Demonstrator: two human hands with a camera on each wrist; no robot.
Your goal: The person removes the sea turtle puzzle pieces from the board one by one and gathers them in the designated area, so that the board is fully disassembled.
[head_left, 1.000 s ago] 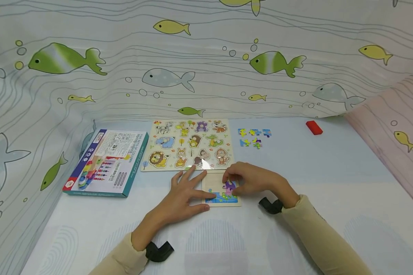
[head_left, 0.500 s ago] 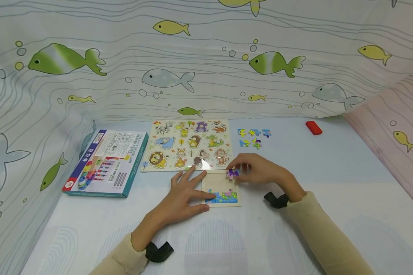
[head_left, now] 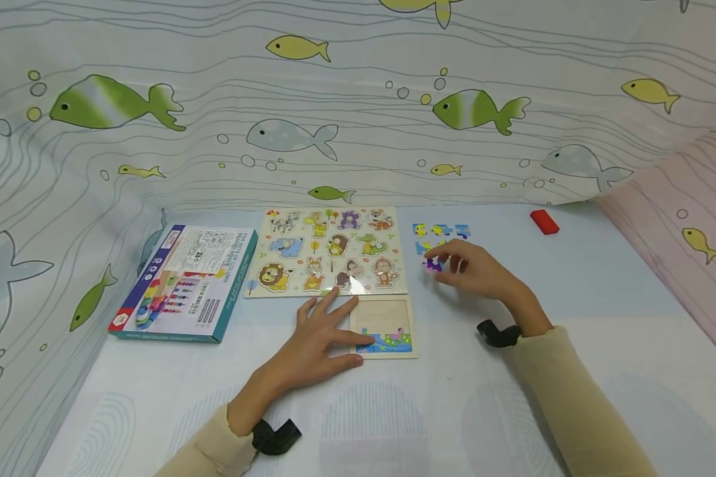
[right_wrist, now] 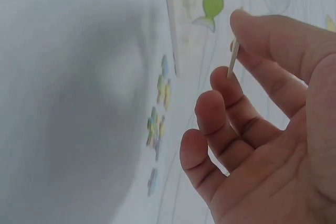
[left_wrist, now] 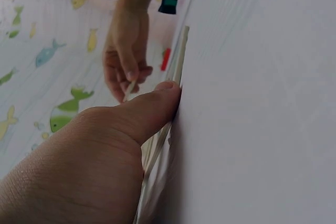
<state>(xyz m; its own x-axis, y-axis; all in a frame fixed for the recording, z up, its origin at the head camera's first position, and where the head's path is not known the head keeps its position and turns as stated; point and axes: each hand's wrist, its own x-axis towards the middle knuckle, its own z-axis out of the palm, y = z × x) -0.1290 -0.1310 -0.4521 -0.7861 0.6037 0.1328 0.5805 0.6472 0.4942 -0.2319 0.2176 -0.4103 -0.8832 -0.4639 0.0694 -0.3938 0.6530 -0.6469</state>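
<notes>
My right hand (head_left: 476,268) pinches a purple jigsaw piece (head_left: 432,265) between thumb and fingers, beside the loose pieces on the table. From the right wrist the held piece (right_wrist: 233,59) shows edge-on as a thin wooden strip. With fingers spread, my left hand (head_left: 322,344) rests on the left side of a small wooden puzzle tray (head_left: 414,318). Its thumb lies along the tray's near left corner. Joined blue, green and pink pieces (head_left: 388,342) fill the tray's lower part, while bare wood shows above them. Several loose pieces (head_left: 444,230) lie at the tray's upper right, partly covered by my right hand.
An animal puzzle board (head_left: 331,265) lies just behind the tray. To its left is a flat toy box (head_left: 185,285). A red block (head_left: 544,222) sits at the back right. A fish-print cloth (head_left: 358,99) hangs behind the table.
My right hand has lifted the purple piece out of the tray and carried it up and right toward the loose pieces. The left hand has stayed in place.
</notes>
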